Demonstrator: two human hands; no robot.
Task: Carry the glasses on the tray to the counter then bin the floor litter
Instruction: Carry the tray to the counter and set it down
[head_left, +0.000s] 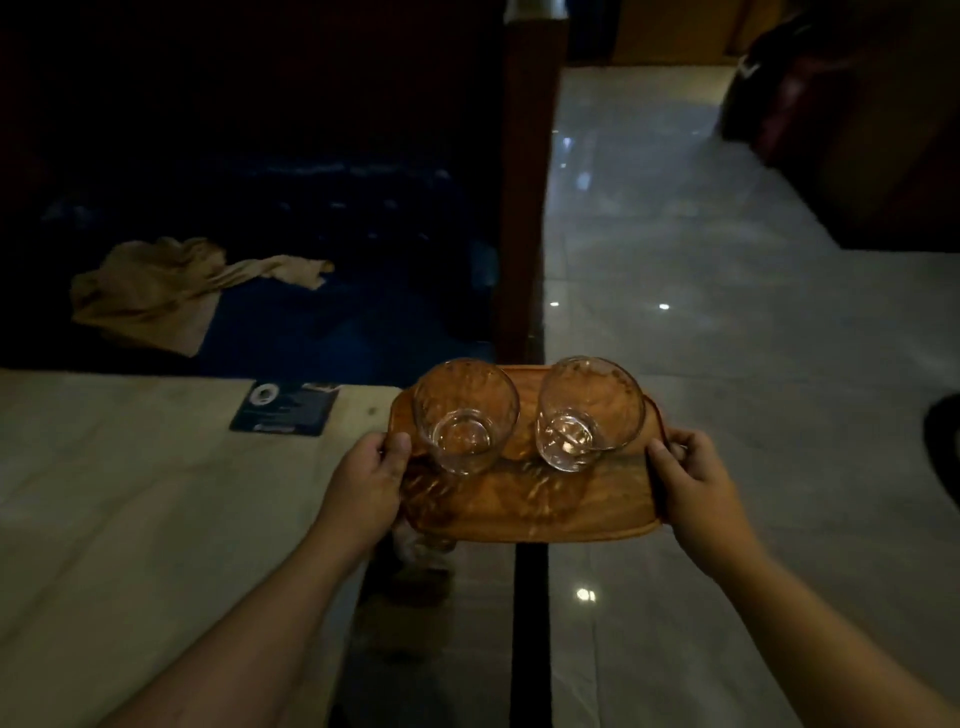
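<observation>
I hold a wooden tray (524, 506) in front of me, above the floor and just right of a pale counter top (145, 509). Two clear empty glasses stand upright on it: the left glass (465, 415) and the right glass (589, 413). My left hand (366, 483) grips the tray's left edge, thumb on top. My right hand (693, 480) grips the right edge the same way. No floor litter shows clearly in this dim view.
A dark card (284, 408) lies near the counter's far edge. Behind the counter a beige cloth (166, 291) rests on a dark blue surface. A wooden post (524, 208) rises ahead. Glossy tiled floor (727, 312) spreads to the right, with dark furniture (857, 130) at the far right.
</observation>
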